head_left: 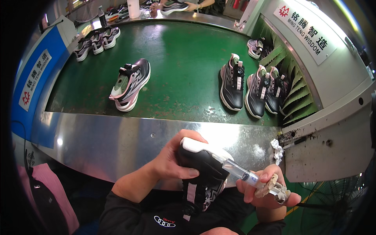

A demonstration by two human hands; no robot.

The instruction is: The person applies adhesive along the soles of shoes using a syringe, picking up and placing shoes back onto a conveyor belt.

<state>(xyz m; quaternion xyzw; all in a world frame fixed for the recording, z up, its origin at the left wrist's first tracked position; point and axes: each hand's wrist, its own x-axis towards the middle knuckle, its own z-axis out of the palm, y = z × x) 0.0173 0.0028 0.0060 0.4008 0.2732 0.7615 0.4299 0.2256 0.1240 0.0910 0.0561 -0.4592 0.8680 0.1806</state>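
Observation:
My left hand [167,159] grips a black sneaker [199,162] over the near metal edge, its toe and white sole turned up and away from me. Pink trim and the lacing area hang toward my body. A clear plastic syringe [236,169] is in my right hand [266,200], its barrel slanting up to the left. The syringe's tip meets the sneaker where the sole joins the black upper, or lies very close to it. Beige, worn-looking wrapping [267,187] covers part of my right fingers or the plunger end.
Beyond the metal ledge [102,135] lies a green conveyor belt [180,70]. One sneaker [131,84] rests left of centre; several stand right, beside a green strip curtain [299,98]. Crumpled white tissue [277,152] and a pen [294,142] lie at right. Far off, another person's hands hold a shoe [174,7].

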